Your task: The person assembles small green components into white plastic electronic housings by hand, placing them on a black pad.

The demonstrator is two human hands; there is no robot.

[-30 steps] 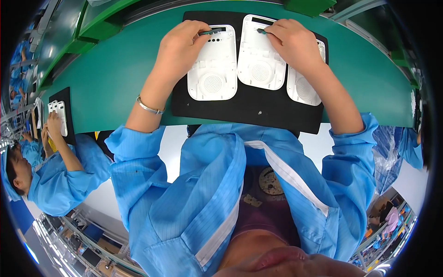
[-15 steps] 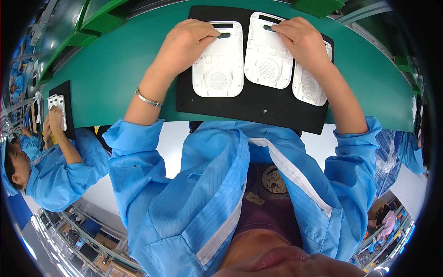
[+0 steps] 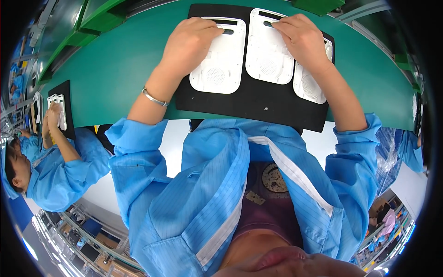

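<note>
Three white plastic housings with round grille patterns lie on a black mat [image 3: 258, 108]. My left hand [image 3: 191, 44] reaches over the left housing [image 3: 226, 55], its fingers closed at a small dark oval piece [image 3: 228, 32] by the slot near the top. Over the middle housing [image 3: 267, 48], my right hand [image 3: 303, 40] pinches at a similar dark oval piece [image 3: 267, 24]. Whether each piece is seated or still gripped is hard to make out behind the fingertips. The right housing [image 3: 310, 87] is partly covered by my right hand and wrist.
The mat lies on a green worktable [image 3: 124, 69]. Green metal brackets [image 3: 318, 5] run along the far edge. At the left, a co-worker [image 3: 64, 173] in blue handles similar white parts [image 3: 60, 115] on another black mat.
The left housing has shifted slightly up and tilted under my left hand. The middle housing has moved slightly up. Both hands remain at the dark oval pieces.
</note>
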